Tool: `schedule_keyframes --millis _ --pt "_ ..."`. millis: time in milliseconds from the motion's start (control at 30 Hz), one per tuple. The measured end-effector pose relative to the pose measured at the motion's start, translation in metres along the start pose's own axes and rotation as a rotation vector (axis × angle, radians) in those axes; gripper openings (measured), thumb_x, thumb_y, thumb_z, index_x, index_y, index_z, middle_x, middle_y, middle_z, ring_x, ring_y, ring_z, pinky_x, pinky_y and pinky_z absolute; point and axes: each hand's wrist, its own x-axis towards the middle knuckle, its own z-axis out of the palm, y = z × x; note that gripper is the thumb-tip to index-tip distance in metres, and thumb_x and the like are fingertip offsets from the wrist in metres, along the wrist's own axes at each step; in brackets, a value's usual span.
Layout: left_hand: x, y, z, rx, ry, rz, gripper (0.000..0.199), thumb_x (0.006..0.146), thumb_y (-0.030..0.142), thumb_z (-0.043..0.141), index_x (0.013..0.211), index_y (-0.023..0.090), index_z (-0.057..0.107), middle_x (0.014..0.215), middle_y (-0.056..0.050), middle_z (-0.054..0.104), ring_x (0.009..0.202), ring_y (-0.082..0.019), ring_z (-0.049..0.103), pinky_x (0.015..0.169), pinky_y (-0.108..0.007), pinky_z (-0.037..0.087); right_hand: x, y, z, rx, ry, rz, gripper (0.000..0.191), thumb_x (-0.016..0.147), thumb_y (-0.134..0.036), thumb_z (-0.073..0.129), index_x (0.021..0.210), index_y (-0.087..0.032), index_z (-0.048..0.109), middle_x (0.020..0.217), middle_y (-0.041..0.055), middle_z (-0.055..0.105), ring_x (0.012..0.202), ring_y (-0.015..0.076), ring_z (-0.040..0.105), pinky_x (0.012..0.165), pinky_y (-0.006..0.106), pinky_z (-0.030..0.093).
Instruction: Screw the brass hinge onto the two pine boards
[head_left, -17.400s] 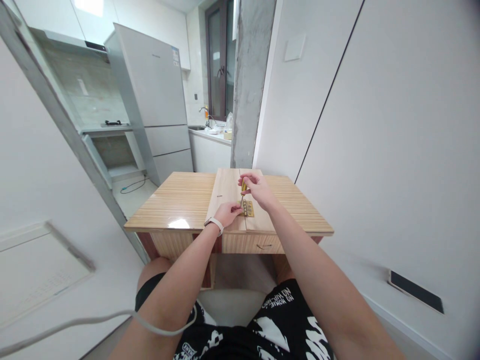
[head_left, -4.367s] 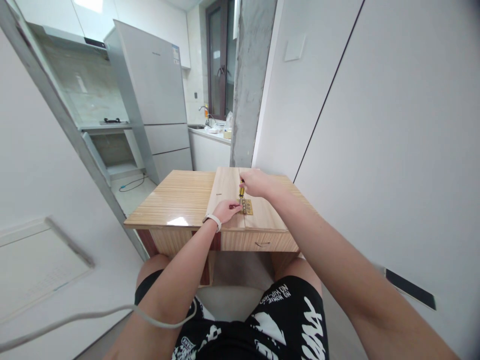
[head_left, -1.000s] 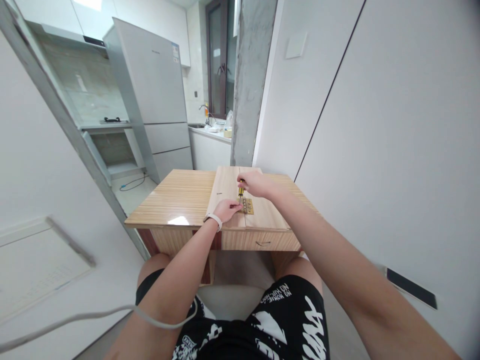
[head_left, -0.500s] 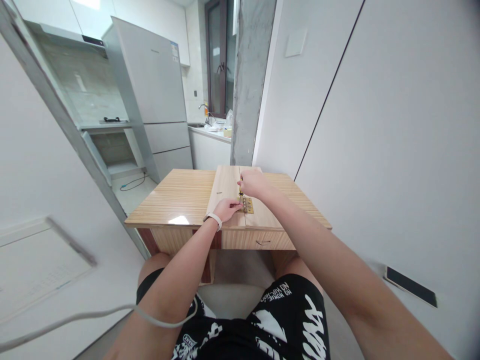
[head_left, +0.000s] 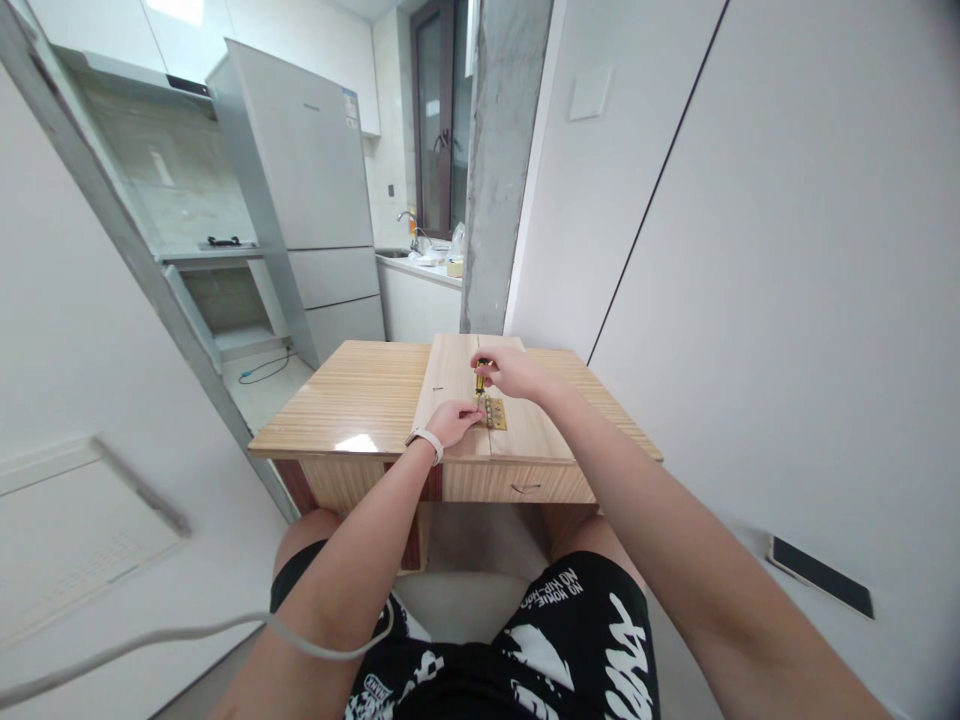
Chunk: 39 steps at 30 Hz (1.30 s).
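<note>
My right hand (head_left: 510,371) grips a yellow and black screwdriver (head_left: 480,378) by its handle, shaft pointing down. Its tip meets the left part of a brass-coloured hinge (head_left: 496,414), which lies across the seam of two pale wooden boards (head_left: 450,365). Pinched closed at the tip is my left hand (head_left: 451,422), resting on the left board; whatever is between its fingertips is too small to make out. A small screw-like piece (head_left: 438,388) lies on the left board.
Beneath the boards stands a wooden desk (head_left: 322,400) with a drawer (head_left: 555,484) at its front. A white wall (head_left: 750,250) rises on the right. A fridge (head_left: 300,160) stands beyond the desk. A pale cable (head_left: 187,630) crosses by my left arm.
My right hand has shifted slightly left and its fingers have changed position on the screwdriver, so more of the handle shows. The left hand stays at the hinge.
</note>
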Motion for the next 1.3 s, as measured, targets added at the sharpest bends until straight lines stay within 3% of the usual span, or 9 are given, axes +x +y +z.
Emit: schedule_keyframes --millis 267,500,667,767,900,1033,1133,1300 --pt "-0.003 0.009 0.000 0.012 0.024 -0.008 0.029 0.092 0.037 0.064 0.098 0.015 0.081 0.099 -0.008 0.080 0.092 -0.024 0.071 0.089 -0.034 0.053 -0.002 0.004 0.009 0.004 0.113 0.053 0.015 0.094 -0.016 0.062 0.103 -0.018 0.073 0.090 0.0047 0.076 0.085 0.0157 0.069 0.083 0.025 0.046" --pt "-0.002 0.011 0.000 0.055 0.016 0.011 0.030 0.093 0.037 0.062 0.099 0.015 0.081 0.097 -0.008 0.080 0.090 -0.023 0.070 0.085 -0.033 0.052 -0.005 -0.009 0.020 -0.173 0.244 0.194 0.020 0.099 -0.027 0.058 0.108 -0.017 0.073 0.104 0.0130 0.076 0.099 0.0239 0.069 0.088 0.031 0.045" --pt "0.000 0.007 -0.001 0.097 0.009 0.019 0.032 0.094 0.040 0.061 0.098 0.014 0.081 0.091 -0.008 0.079 0.081 -0.021 0.068 0.079 -0.032 0.051 -0.009 -0.016 0.024 -0.163 0.266 0.242 0.025 0.100 -0.030 0.057 0.113 -0.014 0.071 0.109 0.0169 0.075 0.103 0.0263 0.069 0.091 0.033 0.047" --pt "0.000 0.002 0.000 0.062 0.014 0.020 0.032 0.093 0.041 0.062 0.101 0.015 0.081 0.099 -0.009 0.080 0.086 -0.022 0.070 0.082 -0.033 0.052 -0.010 -0.015 0.020 -0.051 0.246 0.170 0.021 0.099 -0.027 0.060 0.112 -0.016 0.071 0.108 0.0130 0.076 0.099 0.0233 0.071 0.091 0.032 0.049" --pt "0.001 -0.003 0.001 0.050 0.018 0.016 0.032 0.092 0.041 0.062 0.102 0.017 0.081 0.100 -0.007 0.080 0.091 -0.023 0.070 0.087 -0.034 0.053 -0.010 -0.004 0.013 0.304 0.073 0.123 0.026 0.102 -0.019 0.051 0.122 -0.017 0.068 0.098 0.0067 0.075 0.074 0.0136 0.072 0.077 0.027 0.053" --pt "0.001 -0.004 0.001 0.052 0.015 0.011 0.032 0.092 0.043 0.062 0.099 0.018 0.081 0.100 -0.006 0.080 0.092 -0.022 0.070 0.089 -0.033 0.053 -0.010 0.008 0.012 0.573 -0.006 0.101 0.025 0.102 -0.017 0.047 0.119 -0.016 0.067 0.114 0.0096 0.073 0.069 0.0095 0.071 0.070 0.023 0.056" --pt "0.001 -0.004 0.001 0.040 0.009 0.006 0.032 0.092 0.043 0.062 0.100 0.018 0.081 0.101 -0.007 0.080 0.095 -0.023 0.071 0.088 -0.032 0.053 -0.010 0.015 0.014 0.668 -0.037 0.085 0.022 0.101 -0.018 0.049 0.115 -0.016 0.066 0.121 0.0103 0.071 0.071 0.0087 0.071 0.071 0.022 0.058" --pt "0.002 -0.005 0.003 0.035 0.009 0.009 0.033 0.093 0.044 0.061 0.095 0.017 0.081 0.099 -0.007 0.080 0.093 -0.024 0.071 0.086 -0.033 0.054 -0.010 0.019 0.018 0.672 0.021 0.095 0.016 0.099 -0.016 0.050 0.107 -0.016 0.063 0.109 0.0069 0.071 0.066 0.0086 0.071 0.066 0.020 0.056"
